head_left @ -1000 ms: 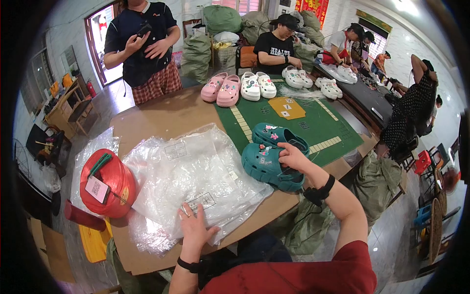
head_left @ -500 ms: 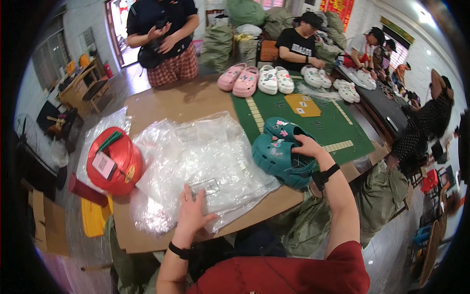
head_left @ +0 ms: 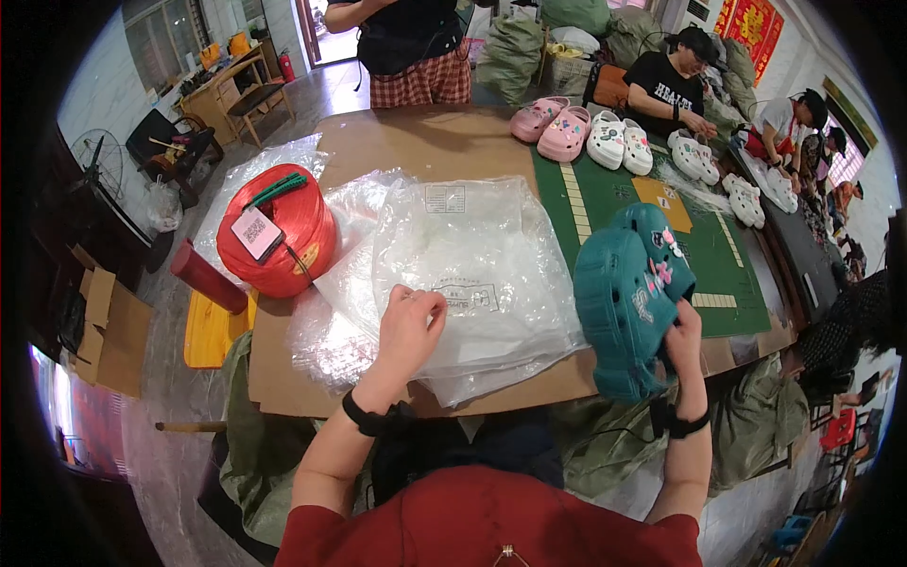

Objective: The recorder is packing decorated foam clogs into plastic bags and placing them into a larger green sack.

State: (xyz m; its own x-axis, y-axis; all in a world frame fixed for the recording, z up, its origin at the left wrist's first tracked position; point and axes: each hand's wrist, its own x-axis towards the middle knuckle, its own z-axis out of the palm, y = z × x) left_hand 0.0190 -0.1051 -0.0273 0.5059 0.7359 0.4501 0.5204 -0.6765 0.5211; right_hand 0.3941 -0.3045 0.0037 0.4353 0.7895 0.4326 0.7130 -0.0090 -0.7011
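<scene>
My right hand (head_left: 684, 338) grips a pair of teal clogs (head_left: 619, 302) decorated with small charms, its fingers at their foot openings. The clogs are tipped on their side, at the right edge of a clear plastic bag (head_left: 515, 246). This bag lies flat on top of other clear bags (head_left: 331, 345), with a printed panel near its middle. Over the bag's near left part, my left hand (head_left: 413, 326) has its fingers curled in and closed. Whether it pinches the plastic cannot be made out.
Left of the bags sits a roll of red plastic twine (head_left: 316, 222) with green-handled snips and a tag on top. Cardboard (head_left: 397, 142) and a green mat (head_left: 727, 283) cover the table. Pink clogs (head_left: 565, 134) and white clogs (head_left: 607, 142) stand at the back. Several people work beyond.
The clogs have been tipped up onto their side and moved slightly right in my right hand. My left hand has gone from spread on the bag to curled. The view has shifted.
</scene>
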